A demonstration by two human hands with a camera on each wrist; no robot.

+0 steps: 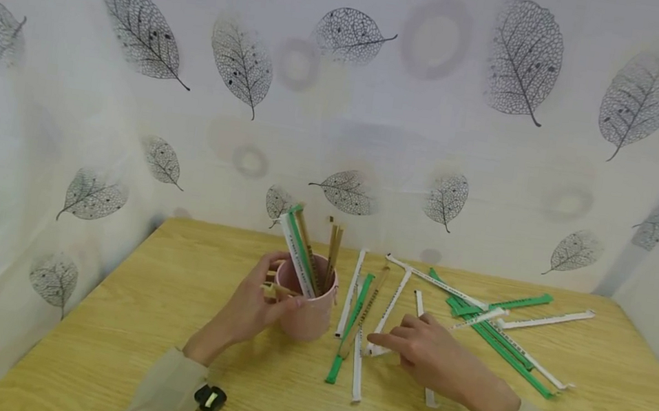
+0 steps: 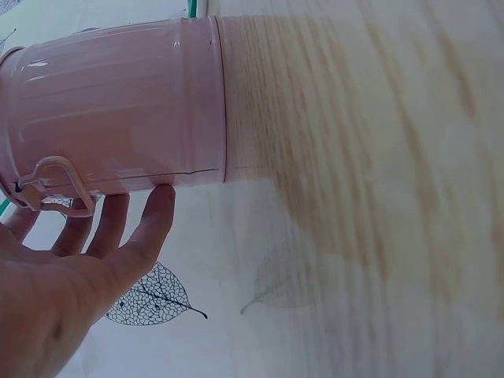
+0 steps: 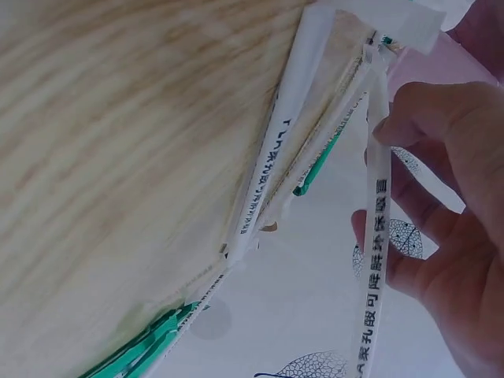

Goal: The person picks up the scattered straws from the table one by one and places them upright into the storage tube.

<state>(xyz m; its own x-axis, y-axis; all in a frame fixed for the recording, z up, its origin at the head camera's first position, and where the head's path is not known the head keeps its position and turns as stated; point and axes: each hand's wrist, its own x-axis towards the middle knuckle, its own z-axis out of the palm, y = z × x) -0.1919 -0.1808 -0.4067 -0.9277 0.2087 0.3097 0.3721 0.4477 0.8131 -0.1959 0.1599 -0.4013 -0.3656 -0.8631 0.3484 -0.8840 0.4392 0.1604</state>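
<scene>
A pink bucket (image 1: 307,317) with small wire handles stands upright on the table. Its mouth holds several paper-wrapped straws (image 1: 301,254), white, green and brown. My left hand (image 1: 253,307) grips the bucket's left side, thumb at the front near the rim. In the left wrist view, the fingers (image 2: 150,224) lie against its wall beside a handle (image 2: 71,181). My right hand (image 1: 434,358) is low over loose straws, index finger stretched toward the bucket. In the right wrist view, that hand (image 3: 457,197) pinches a white wrapped straw (image 3: 376,236) with black print.
Between bucket and right hand lie white straws (image 1: 358,369), a green straw (image 1: 358,306) and a brown straw (image 1: 370,308). A crossed pile of green and white straws (image 1: 505,343) spreads at the right. A leaf-patterned curtain (image 1: 381,101) hangs behind the wooden table (image 1: 121,317).
</scene>
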